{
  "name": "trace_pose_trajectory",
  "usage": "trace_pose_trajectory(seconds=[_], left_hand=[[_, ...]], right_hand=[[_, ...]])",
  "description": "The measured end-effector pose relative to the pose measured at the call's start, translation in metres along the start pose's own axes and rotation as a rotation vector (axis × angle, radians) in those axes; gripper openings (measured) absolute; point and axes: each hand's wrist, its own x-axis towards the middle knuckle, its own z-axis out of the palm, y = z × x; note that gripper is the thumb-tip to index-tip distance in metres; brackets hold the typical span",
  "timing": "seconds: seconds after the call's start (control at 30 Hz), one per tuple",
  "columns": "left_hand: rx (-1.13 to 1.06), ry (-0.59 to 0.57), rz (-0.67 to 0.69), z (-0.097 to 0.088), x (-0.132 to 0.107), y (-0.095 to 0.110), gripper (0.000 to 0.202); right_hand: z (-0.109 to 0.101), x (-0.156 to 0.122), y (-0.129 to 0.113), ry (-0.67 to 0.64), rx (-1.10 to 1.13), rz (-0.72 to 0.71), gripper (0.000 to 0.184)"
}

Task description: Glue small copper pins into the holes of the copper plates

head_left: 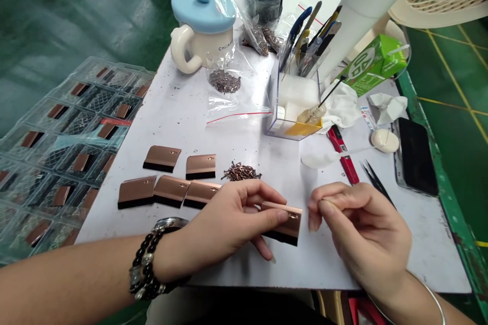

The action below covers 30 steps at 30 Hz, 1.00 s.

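My left hand [232, 218] grips a copper-coloured metal plate [290, 221] with a black lower edge and small holes near its top. Just right of the plate, my right hand [362, 228] is closed in a pinch, thumb against forefinger; whatever sits between the fingertips is too small to make out. Several matching plates [170, 190] lie on the white table to the left. Behind my left hand is a small heap of copper-coloured screws [241, 171].
Clear trays [72, 137] with more plates stand left of the table. A lidded mug [206, 25], a bag of screws [224, 81], a tool holder [293, 106] and a juice carton [375, 63] stand behind. Tweezers [375, 180], a red cutter [345, 157] and a phone [415, 155] lie right.
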Motion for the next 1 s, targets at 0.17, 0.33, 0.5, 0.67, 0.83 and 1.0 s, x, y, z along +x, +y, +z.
trace_pose_trajectory(seconds=[0.17, 0.33, 0.5, 0.67, 0.83, 1.0], left_hand=[[0.035, 0.020, 0.019, 0.000, 0.003, -0.001, 0.022], [0.041, 0.026, 0.045, 0.002, 0.001, 0.001, 0.017], [0.043, 0.018, 0.058, 0.001, 0.001, 0.002, 0.016], [0.065, 0.025, 0.043, 0.000, 0.001, 0.001, 0.019], [0.057, 0.024, 0.048, 0.002, 0.000, 0.002, 0.016], [0.057, 0.020, 0.062, 0.002, 0.000, 0.003, 0.017]], right_hand=[[-0.004, 0.004, 0.006, 0.048, 0.127, 0.135, 0.020], [-0.006, 0.003, 0.009, 0.032, 0.097, 0.114, 0.022], [-0.005, 0.003, 0.009, 0.034, 0.099, 0.135, 0.020], [-0.007, 0.004, 0.008, 0.046, 0.123, 0.111, 0.023], [-0.012, 0.006, 0.007, 0.080, 0.103, 0.090, 0.017], [-0.011, 0.005, 0.008, 0.090, 0.068, 0.049, 0.017]])
